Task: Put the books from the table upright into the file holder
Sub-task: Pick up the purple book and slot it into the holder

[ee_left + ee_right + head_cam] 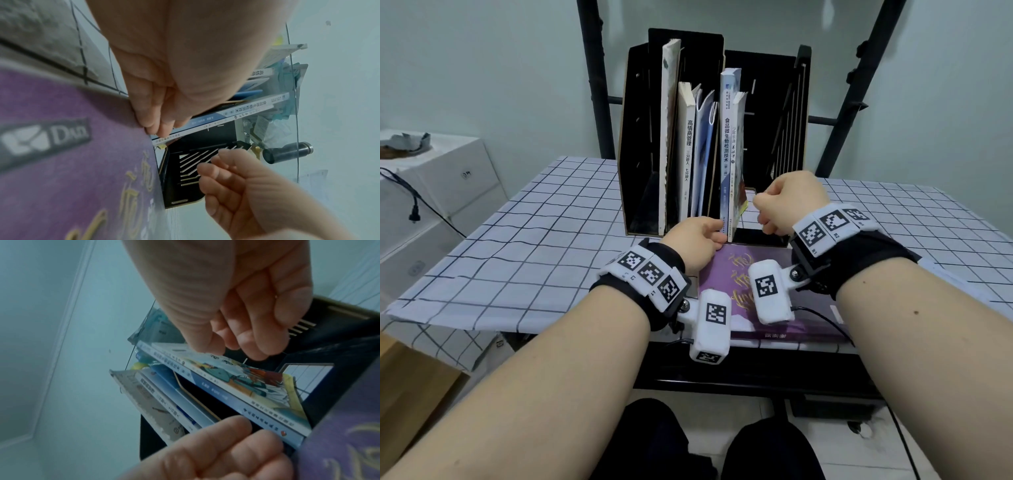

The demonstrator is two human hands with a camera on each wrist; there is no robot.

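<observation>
Purple book (736, 270): lies flat on the table (534, 240), at 6 o'clock of the file holder (640, 137).
Handling: we judge it stiff and fairly heavy; we would grasp both long edges.
Left hand (693, 240): bent fingertips on the foot of the blue-spined book (728, 144); whether they pinch it, we cannot tell.
Right hand (787, 198): at the purple book's 1 o'clock, loosely curled, empty.

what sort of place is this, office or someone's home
Likely a small office or study corner: a black file holder holding upright books, a checked tablecloth, and stacked white boxes.
</observation>
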